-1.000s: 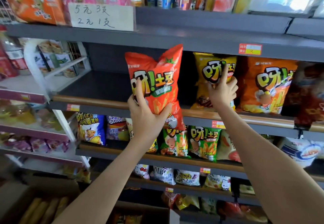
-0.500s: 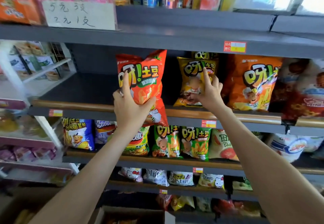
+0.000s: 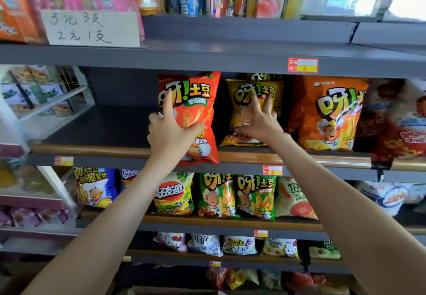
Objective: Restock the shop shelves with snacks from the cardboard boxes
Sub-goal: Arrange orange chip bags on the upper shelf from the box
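My left hand (image 3: 171, 131) grips a red-orange snack bag (image 3: 198, 101) by its lower left side. The bag stands upright at the front of the dark grey middle shelf (image 3: 103, 124), and its bottom edge hangs over the wooden front rail (image 3: 92, 150). Just to the right, my right hand (image 3: 260, 121) presses spread fingers on the face of a yellow snack bag (image 3: 239, 108) that stands on the same shelf. A second yellow bag peeks out behind it.
A large orange bag (image 3: 329, 114) and a dark red bag (image 3: 396, 124) stand to the right. The shelf above (image 3: 230, 57) hangs low over the bags. Lower shelves hold several snack bags (image 3: 216, 195). A cardboard box edge (image 3: 175, 292) shows at the bottom.
My left hand has brought the red-orange bag down and in toward the shelf, beside the yellow bag. My right hand has slid lower on the yellow bag's face.
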{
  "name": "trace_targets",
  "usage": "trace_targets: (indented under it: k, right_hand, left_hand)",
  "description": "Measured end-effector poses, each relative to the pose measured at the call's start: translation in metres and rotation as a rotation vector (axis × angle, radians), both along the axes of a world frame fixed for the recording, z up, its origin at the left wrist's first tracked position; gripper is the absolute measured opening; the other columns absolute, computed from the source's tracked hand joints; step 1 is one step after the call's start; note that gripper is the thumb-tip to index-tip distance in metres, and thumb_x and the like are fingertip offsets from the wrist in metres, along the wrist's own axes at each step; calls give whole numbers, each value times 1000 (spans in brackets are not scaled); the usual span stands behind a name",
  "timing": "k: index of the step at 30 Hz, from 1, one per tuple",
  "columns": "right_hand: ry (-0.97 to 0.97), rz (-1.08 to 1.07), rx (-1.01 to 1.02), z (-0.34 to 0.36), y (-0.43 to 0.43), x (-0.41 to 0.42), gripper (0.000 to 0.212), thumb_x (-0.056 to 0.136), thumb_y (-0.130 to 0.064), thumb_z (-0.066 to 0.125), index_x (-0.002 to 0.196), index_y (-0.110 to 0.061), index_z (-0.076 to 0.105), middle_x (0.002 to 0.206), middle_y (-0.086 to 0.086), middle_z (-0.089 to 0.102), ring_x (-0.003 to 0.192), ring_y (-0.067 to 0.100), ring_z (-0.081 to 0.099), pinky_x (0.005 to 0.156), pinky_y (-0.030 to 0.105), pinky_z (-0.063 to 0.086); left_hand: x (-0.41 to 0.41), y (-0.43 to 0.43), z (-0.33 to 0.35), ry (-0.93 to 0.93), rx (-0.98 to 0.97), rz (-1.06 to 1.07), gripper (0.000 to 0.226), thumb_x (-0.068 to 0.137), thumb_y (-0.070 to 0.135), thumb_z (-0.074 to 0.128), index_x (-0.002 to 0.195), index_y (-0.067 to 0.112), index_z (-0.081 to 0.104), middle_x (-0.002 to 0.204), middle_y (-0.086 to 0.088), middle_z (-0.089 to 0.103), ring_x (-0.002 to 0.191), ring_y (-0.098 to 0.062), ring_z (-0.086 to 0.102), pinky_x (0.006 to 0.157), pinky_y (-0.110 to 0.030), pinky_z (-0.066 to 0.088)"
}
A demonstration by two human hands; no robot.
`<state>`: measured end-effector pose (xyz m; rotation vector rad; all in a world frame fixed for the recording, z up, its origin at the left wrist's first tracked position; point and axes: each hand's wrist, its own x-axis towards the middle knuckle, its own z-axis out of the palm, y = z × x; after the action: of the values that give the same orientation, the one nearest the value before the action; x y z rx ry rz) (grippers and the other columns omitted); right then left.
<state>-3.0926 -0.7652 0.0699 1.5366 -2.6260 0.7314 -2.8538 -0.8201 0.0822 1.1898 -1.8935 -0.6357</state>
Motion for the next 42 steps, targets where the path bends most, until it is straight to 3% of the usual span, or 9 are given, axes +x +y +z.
trace_targets:
  k: [4,10,17,22,25,31,35,38,42]
  right_hand:
    - [183,10,-82,-5,1,8,105,83,-41,71,153,-36,-7,160,13,-14,138,46,18,102,61,36]
    - [330,-13,-257,-17,12,-11,109,79,-34,78,155,-24,1,161,17,-1,135,44,25,98,61,40]
    - [134,-13,-128,-26,6,-49,129,70,-36,85,153,-21,-13,158,19,-18,144,44,1,111,59,24]
    - [231,-135,-122,-25,9,-50,117,77,-23,80,153,-28,-9,161,8,-9,136,37,21,94,51,47]
    - [250,-167,-94,-22,9,-46,114,78,-22,78,153,-28,-8,161,9,-9,139,35,17,98,52,44]
    - [-104,-33,-617,-5,33,-21,64,91,-26,59,147,-10,30,151,18,19,136,39,22,110,45,22]
    - [-688,358,-473,13,65,-11,67,95,-33,55,149,-23,18,145,4,32,123,11,44,90,16,47]
    - [-458,366,-282,16,71,-13,86,88,-29,68,152,-26,9,145,-3,33,125,8,39,92,16,39]
    - [-513,331,-319,15,69,-18,92,89,-9,66,152,-26,1,142,-2,35,128,6,35,87,13,44]
  left_hand:
    - [-11,-7,16,-111,-13,-97,101,70,58,73,145,50,6,133,-12,35,119,-33,47,98,-52,45]
    - [-22,-16,15,23,99,-93,102,65,59,75,143,53,9,133,-9,34,119,-31,47,97,-53,46]
    - [-28,-19,17,87,122,-53,101,67,54,77,145,49,13,133,-9,35,121,-32,45,98,-50,45]
    - [-36,-13,21,151,115,-47,101,70,52,76,146,48,10,133,-9,35,122,-31,45,95,-49,47]
    - [-49,-6,22,144,97,-57,102,68,55,75,145,49,9,133,-9,35,121,-32,45,97,-54,45]
    - [-87,19,17,169,102,-143,104,62,59,71,143,50,8,132,-9,35,121,-33,44,98,-54,43]
    - [-118,36,17,94,34,-95,99,72,61,69,148,44,8,136,-14,36,124,-33,41,103,-50,36]
    - [-134,43,22,48,44,-116,84,83,65,56,149,45,10,141,-15,33,129,-32,36,105,-47,29]
    - [-137,31,21,146,104,-310,65,93,47,50,146,53,13,137,-9,30,126,-32,37,105,-49,37]
